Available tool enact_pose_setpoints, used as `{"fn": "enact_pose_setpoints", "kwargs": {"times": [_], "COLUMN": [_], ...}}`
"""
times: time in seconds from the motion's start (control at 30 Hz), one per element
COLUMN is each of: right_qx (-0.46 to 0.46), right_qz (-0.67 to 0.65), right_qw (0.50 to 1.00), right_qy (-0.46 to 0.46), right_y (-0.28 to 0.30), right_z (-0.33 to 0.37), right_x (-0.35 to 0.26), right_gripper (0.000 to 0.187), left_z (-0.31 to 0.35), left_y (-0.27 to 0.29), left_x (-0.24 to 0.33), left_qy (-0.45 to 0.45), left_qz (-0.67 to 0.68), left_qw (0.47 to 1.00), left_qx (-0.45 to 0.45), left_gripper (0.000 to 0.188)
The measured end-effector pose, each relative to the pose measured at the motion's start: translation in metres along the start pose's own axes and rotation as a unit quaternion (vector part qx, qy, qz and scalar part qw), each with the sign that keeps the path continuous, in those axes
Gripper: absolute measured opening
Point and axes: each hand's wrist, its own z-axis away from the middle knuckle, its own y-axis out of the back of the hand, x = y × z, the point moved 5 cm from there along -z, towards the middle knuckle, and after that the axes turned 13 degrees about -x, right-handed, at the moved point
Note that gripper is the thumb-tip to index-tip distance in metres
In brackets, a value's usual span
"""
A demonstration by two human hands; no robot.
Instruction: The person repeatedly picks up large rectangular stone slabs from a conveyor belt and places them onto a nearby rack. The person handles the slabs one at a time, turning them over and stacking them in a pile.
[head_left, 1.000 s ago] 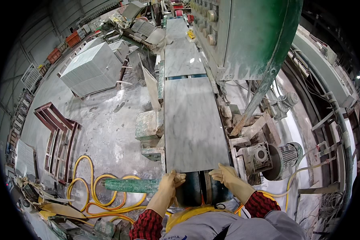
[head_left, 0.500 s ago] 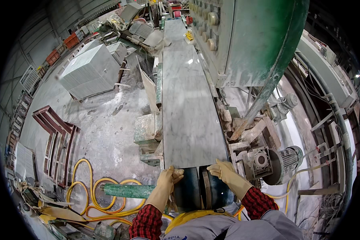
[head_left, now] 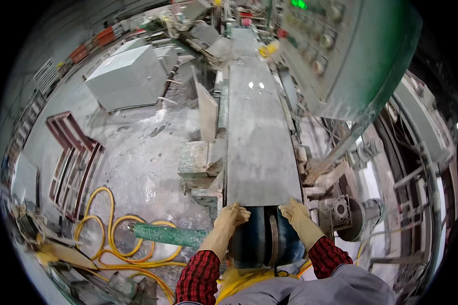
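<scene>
Grey slab (head_left: 262,152): flat on the dark blue belt (head_left: 249,239), at 12 o'clock from the midpoint between left hand (head_left: 231,219) and right hand (head_left: 297,219).
Long axis: close to the 12-to-6 line, the far end leaning slightly toward 11.
Near corners: left hand at the 7 o'clock corner, right hand at the 5 o'clock one; neither is clearly nearer.
Gloved grip: fingers bent on both hands; with the blur, I cannot tell whether either is clamped on the edge or only beside it.
Bare belt end: at 6 o'clock of the slab, between the hands.
Gap behind slab: the strip of belt showing a second ago no longer appears.
Control cabinet (head_left: 371,61): between 1 and 2 o'clock from the slab, sitting farther right in view than before; green lights (head_left: 298,3) now show on it.
</scene>
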Motion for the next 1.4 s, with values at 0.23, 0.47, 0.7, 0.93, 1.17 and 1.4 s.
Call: {"fn": "enact_pose_setpoints", "kwargs": {"times": [0.23, 0.47, 0.7, 0.93, 1.17, 1.4], "right_qx": [-0.033, -0.354, -0.476, -0.651, -0.643, -0.689], "right_qz": [-0.028, -0.121, 0.127, 0.127, 0.273, 0.379], "right_qw": [0.999, 0.917, 0.839, 0.667, 0.623, 0.501], "right_qy": [-0.023, -0.136, -0.233, -0.34, -0.352, -0.362], "right_y": [0.014, -0.049, -0.158, -0.178, -0.176, -0.173], "right_z": [-0.046, -0.021, 0.13, 0.232, 0.31, 0.48], "right_x": [0.0, 0.02, 0.166, 0.26, 0.341, 0.44], "right_gripper": [0.053, 0.079, 0.073, 0.066, 0.07, 0.068], "left_z": [0.126, 0.383, 0.494, 0.515, 0.544, 0.574], "left_y": [0.025, 0.048, -0.033, -0.105, -0.188, -0.194], "left_x": [-0.071, -0.314, -0.414, -0.465, -0.579, -0.725], "left_qy": [-0.033, 0.014, -0.123, -0.187, -0.274, -0.324], "left_qz": [0.063, 0.245, 0.295, 0.301, 0.289, 0.417], "left_qw": [0.996, 0.917, 0.79, 0.713, 0.631, 0.52], "left_qx": [-0.052, 0.313, 0.523, 0.605, 0.665, 0.671], "left_gripper": [0.06, 0.06, 0.057, 0.054, 0.051, 0.041]}}
